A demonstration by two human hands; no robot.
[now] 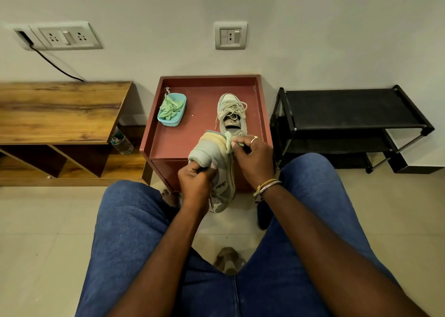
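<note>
The worn grey sneaker (212,153) hangs over the front edge of the raised-rim red wooden side table (154,124), with open floor beneath. The left hand (195,179) curls round its upper. The right hand (252,157) pinches a pale green cloth (230,143) against the sole. A matching laced sneaker (232,114) stands just behind.

The held shoe (207,155) is grey with a pale yellow band, and the cloth (228,143) is light green. Then the other shoe (232,115) is grey and white with off-white laces (237,106), table (204,124) is brick red, tub (172,122) sky blue, rack (349,107) plain black, jeans (130,232) blue.
</note>
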